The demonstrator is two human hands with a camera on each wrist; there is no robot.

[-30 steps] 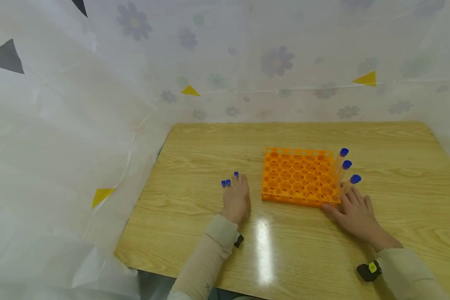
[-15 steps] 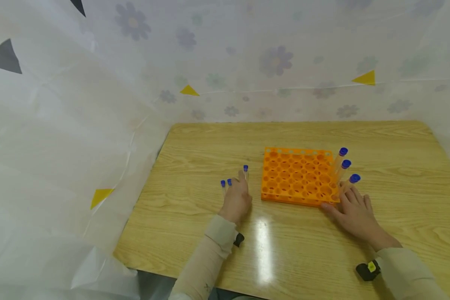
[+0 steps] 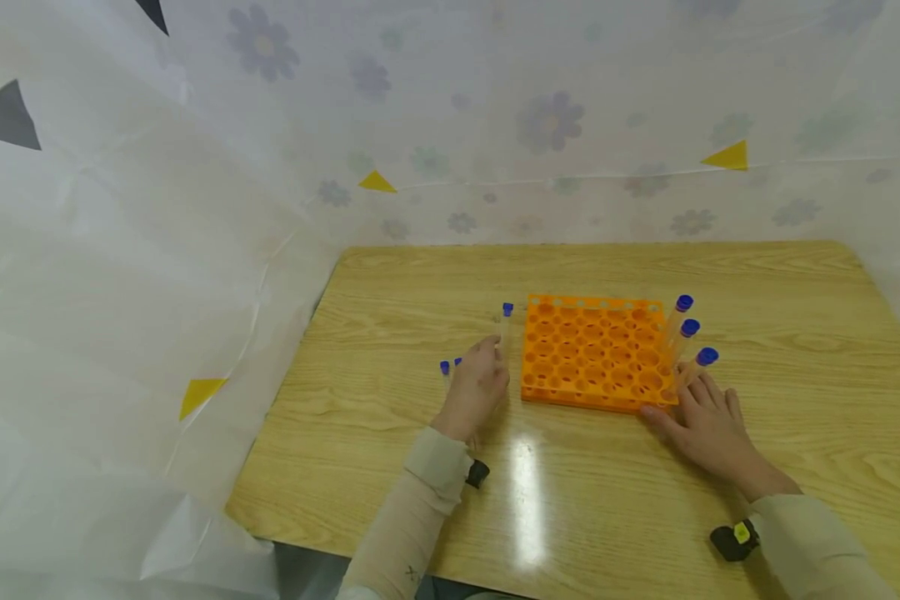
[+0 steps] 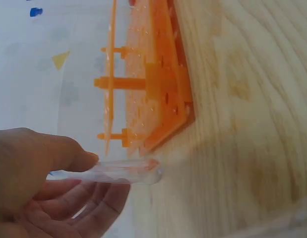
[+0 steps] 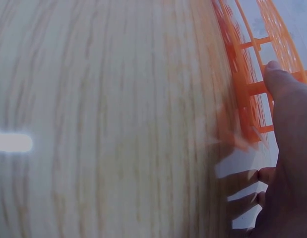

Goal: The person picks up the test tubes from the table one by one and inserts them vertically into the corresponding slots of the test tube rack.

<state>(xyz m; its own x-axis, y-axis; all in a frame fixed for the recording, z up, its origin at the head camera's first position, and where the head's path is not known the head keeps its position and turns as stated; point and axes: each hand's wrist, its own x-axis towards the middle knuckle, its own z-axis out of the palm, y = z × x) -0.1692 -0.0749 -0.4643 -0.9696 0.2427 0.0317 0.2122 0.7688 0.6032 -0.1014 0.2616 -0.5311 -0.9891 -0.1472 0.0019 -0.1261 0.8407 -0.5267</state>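
My left hand (image 3: 474, 387) pinches a clear test tube (image 3: 505, 329) with a blue cap, just left of the orange test tube rack (image 3: 577, 402). In the left wrist view, the tube's rounded bottom (image 4: 148, 171) points toward the tabletop, past thumb and fingers. My right hand (image 3: 708, 425) holds the rack's front right corner, thumb at the front edge and fingers along the right side; the right wrist view has the thumb (image 5: 279, 82) against the orange frame. Three blue-capped tubes (image 3: 690, 329) stand in the rack's right-hand column. Two more blue caps (image 3: 445, 367) show beyond my left hand, which partly hides their tubes.
The wood-grain table (image 3: 615, 508) reaches past the rack on all sides, its front edge close to the person. A white flowered sheet (image 3: 450, 125) hangs behind the table and another white sheet (image 3: 120, 292) along the left. Yellow triangles (image 3: 727, 157) mark the sheets.
The left hand has lifted a tube from beside the two others and shifted it right and away, toward the rack's left side. The right hand and the rack have stayed put.
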